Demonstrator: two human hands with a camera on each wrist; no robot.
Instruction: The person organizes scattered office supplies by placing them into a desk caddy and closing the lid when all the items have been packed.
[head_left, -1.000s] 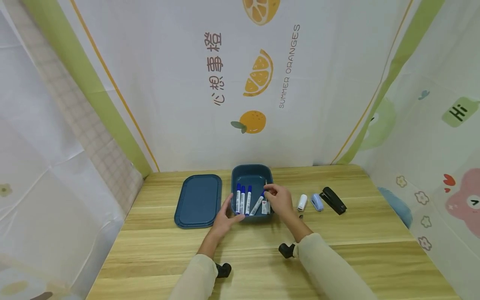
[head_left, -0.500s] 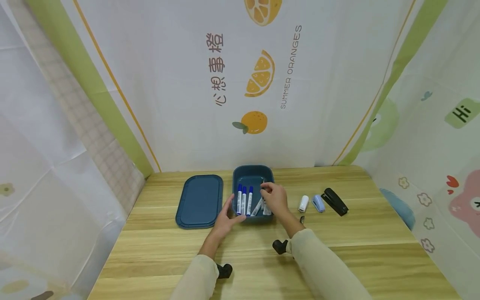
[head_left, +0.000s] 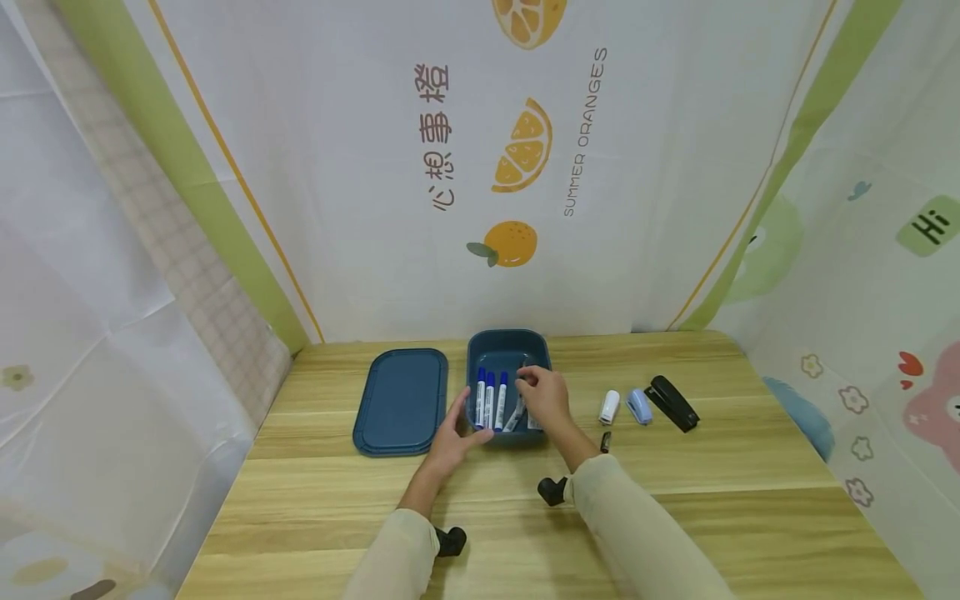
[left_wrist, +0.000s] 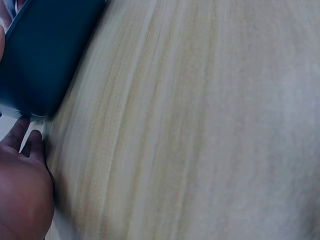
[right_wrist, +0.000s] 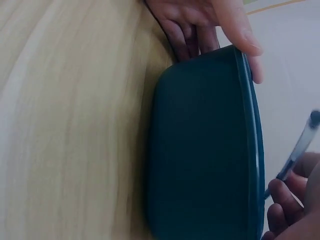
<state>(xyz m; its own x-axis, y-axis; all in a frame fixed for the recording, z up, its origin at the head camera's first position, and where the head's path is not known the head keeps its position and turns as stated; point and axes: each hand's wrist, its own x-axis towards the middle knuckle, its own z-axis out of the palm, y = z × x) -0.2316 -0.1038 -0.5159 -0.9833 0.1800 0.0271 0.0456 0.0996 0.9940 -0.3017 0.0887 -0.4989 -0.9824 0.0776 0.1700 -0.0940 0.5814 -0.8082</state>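
Note:
My left hand (head_left: 450, 443) grips the near left corner of a dark blue plastic box (head_left: 508, 340); in the right wrist view its thumb lies at the rim and its other fingers against the outside. My right hand (head_left: 547, 396) is over the box's right side and pinches a pen (right_wrist: 299, 145) with a clear barrel and dark end. Inside the box, three blue-capped whiteboard markers (head_left: 501, 402) lie side by side at the left. Another marker (head_left: 514, 415) lies slanted beside them, its cap end hidden by my right hand. A small white block (head_left: 533, 422) is partly hidden too.
A matching blue lid (head_left: 401, 402) lies flat left of the box. To the right are a white mini stapler (head_left: 610, 407), a light blue one (head_left: 639, 406) and a black stapler (head_left: 672, 403). A small black item (head_left: 606, 442) lies near my right forearm. A printed curtain stands behind the table.
My right hand has moved a little left over the box with the pen, overlapping the slanted marker's cap. My right forearm has shifted left, showing more of the small black item. My left hand stays put.

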